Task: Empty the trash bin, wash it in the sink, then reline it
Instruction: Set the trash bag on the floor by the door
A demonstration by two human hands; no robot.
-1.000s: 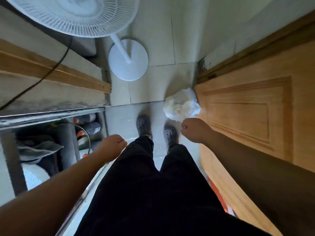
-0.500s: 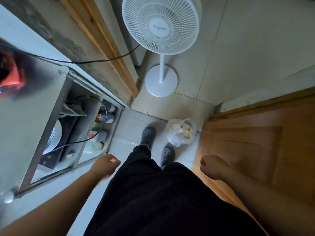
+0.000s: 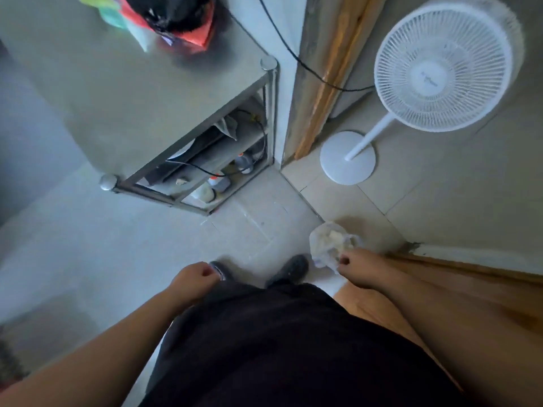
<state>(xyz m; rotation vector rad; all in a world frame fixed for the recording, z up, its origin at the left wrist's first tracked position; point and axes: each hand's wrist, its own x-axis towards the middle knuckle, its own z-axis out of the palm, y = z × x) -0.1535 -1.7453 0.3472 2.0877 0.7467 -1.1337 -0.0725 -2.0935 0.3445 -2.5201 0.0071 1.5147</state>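
Standing on the tiled floor (image 3: 258, 218), looking straight down past my dark trousers (image 3: 264, 342) and grey shoes (image 3: 289, 268). My left hand (image 3: 192, 279) hangs in front of my left thigh, fingers curled into a loose fist with nothing in them. My right hand (image 3: 360, 264) is also curled, knuckles up, and overlaps the near edge of the trash bag (image 3: 330, 243); the frame is blurred there, so I cannot tell whether my fingers pinch the plastic or merely hang above it. The bag is translucent white with pale, yellowish contents, and sits on the floor just beside my right shoe, near the corner of the wooden door (image 3: 440, 289) on my right. A white pedestal fan (image 3: 440, 71) stands well apart, beyond the bag, its round base on the tiles. On the left is a steel worktop (image 3: 123, 92) with red and green packaging on top and bottles on the shelf under it. A black cable (image 3: 308, 66) runs across the wall toward the fan.
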